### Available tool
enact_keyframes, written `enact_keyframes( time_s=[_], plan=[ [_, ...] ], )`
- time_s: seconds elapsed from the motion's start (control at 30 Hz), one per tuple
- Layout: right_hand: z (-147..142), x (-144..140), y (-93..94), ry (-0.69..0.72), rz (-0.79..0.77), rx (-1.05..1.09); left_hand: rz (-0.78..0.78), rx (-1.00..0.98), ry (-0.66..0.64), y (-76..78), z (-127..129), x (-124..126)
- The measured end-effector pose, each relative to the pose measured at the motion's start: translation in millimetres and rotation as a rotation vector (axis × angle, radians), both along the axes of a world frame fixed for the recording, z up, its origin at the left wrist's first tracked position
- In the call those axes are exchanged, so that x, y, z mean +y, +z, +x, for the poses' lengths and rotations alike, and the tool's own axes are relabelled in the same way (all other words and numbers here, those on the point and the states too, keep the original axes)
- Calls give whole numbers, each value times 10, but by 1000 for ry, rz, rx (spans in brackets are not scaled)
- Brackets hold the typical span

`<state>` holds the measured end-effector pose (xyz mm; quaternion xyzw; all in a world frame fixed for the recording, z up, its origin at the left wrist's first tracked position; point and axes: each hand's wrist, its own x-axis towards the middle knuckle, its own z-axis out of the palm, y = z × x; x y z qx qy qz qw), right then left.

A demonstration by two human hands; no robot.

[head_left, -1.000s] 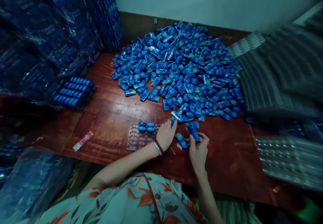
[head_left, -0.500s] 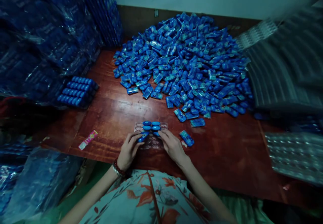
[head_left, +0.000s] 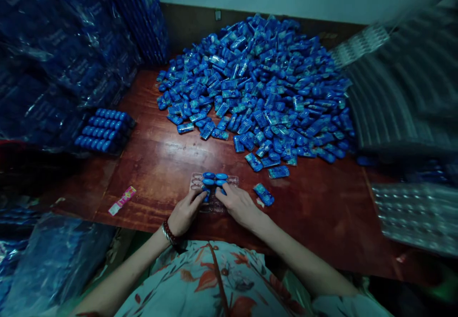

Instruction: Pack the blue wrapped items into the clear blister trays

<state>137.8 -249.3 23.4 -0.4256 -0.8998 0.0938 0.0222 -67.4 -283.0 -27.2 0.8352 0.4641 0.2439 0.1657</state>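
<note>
My left hand (head_left: 183, 213) is pinching a small, shiny blue wrapped piece (head_left: 205, 195) over a clear plastic tray (head_left: 234, 180) with oval hollows, where four glossy blue ovals (head_left: 209, 182) are sitting. My right hand (head_left: 240, 206) is curling over the tray; I cannot tell whether it is gripping anything. Farther right, a flat blue packet (head_left: 264, 194) is lying loose. I seem to be seating pieces, which is calling for careful lining-up and light pressing.
</note>
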Motion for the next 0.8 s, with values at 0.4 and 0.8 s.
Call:
enact_keyframes(
  time_s=[0.4, 0.8],
  plan=[
    [41, -33, -162, -74, 71, 90, -30, 153, -53, 142, 151, 94],
    [-60, -119, -290, -253, 291, 197, -265, 256, -14, 375, 265, 422]
  ],
)
